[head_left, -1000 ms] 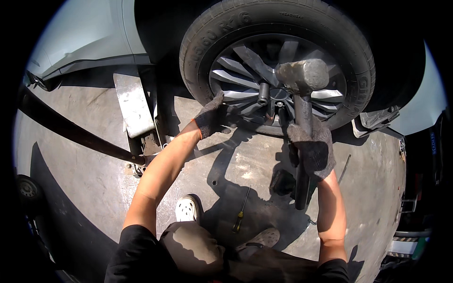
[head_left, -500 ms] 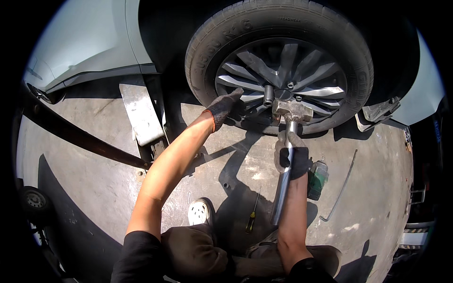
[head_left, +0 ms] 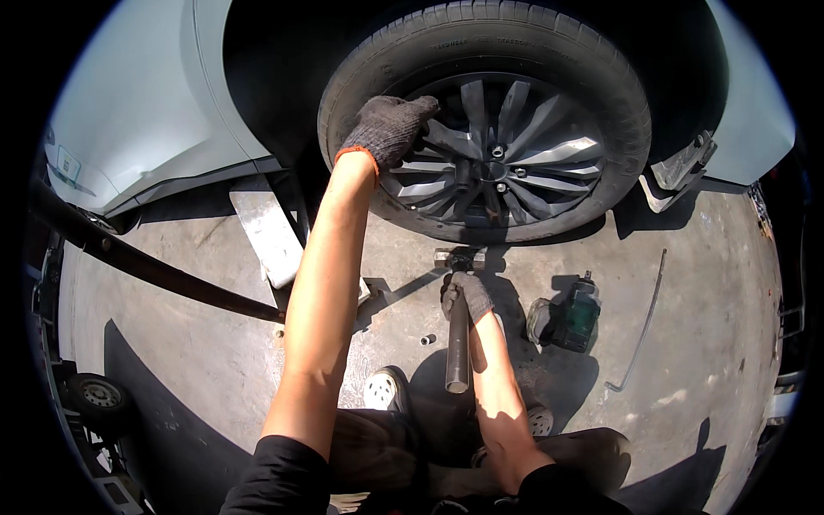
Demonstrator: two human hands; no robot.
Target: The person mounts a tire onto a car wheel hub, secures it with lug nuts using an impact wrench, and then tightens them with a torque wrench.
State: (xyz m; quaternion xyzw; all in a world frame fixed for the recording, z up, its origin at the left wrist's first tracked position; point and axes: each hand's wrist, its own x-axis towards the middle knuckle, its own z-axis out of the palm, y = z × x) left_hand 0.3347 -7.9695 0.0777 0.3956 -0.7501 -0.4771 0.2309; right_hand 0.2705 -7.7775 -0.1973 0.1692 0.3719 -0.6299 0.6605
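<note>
In front of me is a car wheel (head_left: 549, 163) with grey spokes and a black tyre. My left hand (head_left: 384, 129), in a dark knit glove with an orange cuff, is closed on the wheel's upper left rim, its fingers partly hidden. My right hand (head_left: 468, 296), also gloved, grips a sledgehammer (head_left: 457, 343) by its metal tube handle. The hammer's head sits low, just below the tyre, with the tube's open end toward me. A dark cylindrical socket (head_left: 463, 176) sticks out near the hub, beside several lug bolts.
A green and black power tool (head_left: 577, 319) lies on the floor at right, beside a bent metal rod (head_left: 639, 322). Near my shoe rests a small socket (head_left: 427, 340). At left are a metal lift arm (head_left: 266, 236) and a long dark bar (head_left: 163, 270).
My right hand has lowered the hammer away from the hub, down and to the left. My left hand has moved up from the lower spokes to the upper left rim.
</note>
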